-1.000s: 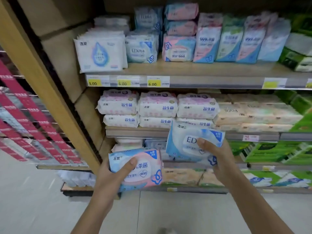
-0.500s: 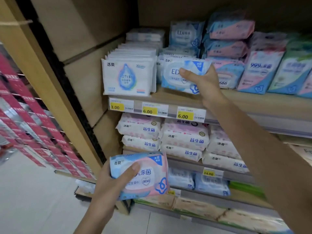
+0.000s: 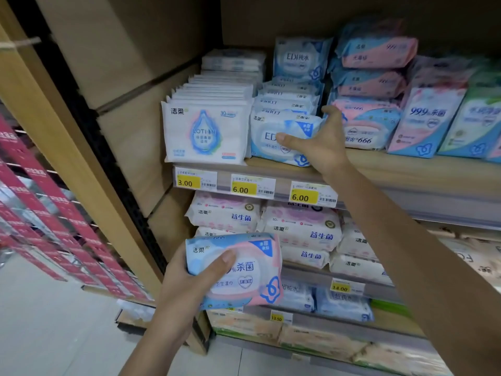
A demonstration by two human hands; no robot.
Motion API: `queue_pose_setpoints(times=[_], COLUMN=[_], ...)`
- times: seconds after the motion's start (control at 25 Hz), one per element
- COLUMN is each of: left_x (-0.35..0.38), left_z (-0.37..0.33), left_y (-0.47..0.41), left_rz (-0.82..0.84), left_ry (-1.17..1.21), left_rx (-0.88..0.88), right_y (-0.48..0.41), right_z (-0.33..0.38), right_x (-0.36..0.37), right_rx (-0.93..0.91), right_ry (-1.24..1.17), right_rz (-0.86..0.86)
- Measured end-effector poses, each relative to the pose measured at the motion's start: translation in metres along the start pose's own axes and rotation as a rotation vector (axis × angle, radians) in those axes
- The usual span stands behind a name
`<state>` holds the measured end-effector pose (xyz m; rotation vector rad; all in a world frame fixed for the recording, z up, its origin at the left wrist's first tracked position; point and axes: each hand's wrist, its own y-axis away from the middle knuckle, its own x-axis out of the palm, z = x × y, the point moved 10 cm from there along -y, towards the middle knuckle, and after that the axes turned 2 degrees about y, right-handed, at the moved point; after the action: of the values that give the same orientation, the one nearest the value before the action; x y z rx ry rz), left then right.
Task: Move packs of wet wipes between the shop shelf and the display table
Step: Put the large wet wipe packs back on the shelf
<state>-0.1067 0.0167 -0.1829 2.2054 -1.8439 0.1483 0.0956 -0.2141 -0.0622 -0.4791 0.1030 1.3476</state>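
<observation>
Filling most of the frame from centre to right: the shop shelf, wooden boards stacked with wipes packs, yellow price tags along the front rail. In the upper middle, on the top visible board: a row of white lotion packs, just beside it a stack of blue packs, then pink-and-blue packs further right. At the front of the blue stack, the blue EDI pack, bottom edge on the board, pinched by the right hand, thumb across the face and fingers curled behind the far end. Lower centre: the pink-and-blue pack, off the shelf, clasped firmly in the left hand, thumb pressed over the front.

Judged step: restocking, blue pack being seated in its own stack. Next, likely: spread the right fingers, draw back without toppling the stack, then lift the left-hand pack to the matching pink pile at upper right. Display table out of view.
</observation>
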Motion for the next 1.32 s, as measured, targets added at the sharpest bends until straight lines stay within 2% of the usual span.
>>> queue_pose_setpoints(times=[0.24,0.48,0.76,1.0,1.12,1.2,1.32], left_x=[0.068,0.178,0.269,0.277,0.272,0.276,0.289], left_z=[-0.049,-0.088,-0.104,-0.091,-0.087,-0.096,-0.123], left_y=[-0.032,-0.061,-0.110,-0.155,-0.148,-0.136,-0.105], left_rz=[0.113,0.257,0.329,0.176,0.060,0.031,0.057], left_ry=[-0.031,-0.046,-0.337,-0.565,-0.659,-0.709,-0.779], left_rx=[0.137,0.290,0.441,0.430,0.474,0.589,0.867], right_y=[0.040,0.082,0.034,-0.004,-0.004,-0.001,0.003], right_z=[0.014,0.003,-0.015,-0.050,-0.059,-0.057,-0.045], right_x=[-0.060,-0.107,-0.163,-0.149,-0.153,-0.159,-0.167], right_rx=[-0.044,0.056,0.065,0.099,0.103,0.090,0.004], right_ry=[-0.088,-0.216,-0.216,-0.198,-0.137,-0.029,0.081], right_rz=[-0.044,0.153,0.009,-0.014,-0.106,-0.170,-0.271])
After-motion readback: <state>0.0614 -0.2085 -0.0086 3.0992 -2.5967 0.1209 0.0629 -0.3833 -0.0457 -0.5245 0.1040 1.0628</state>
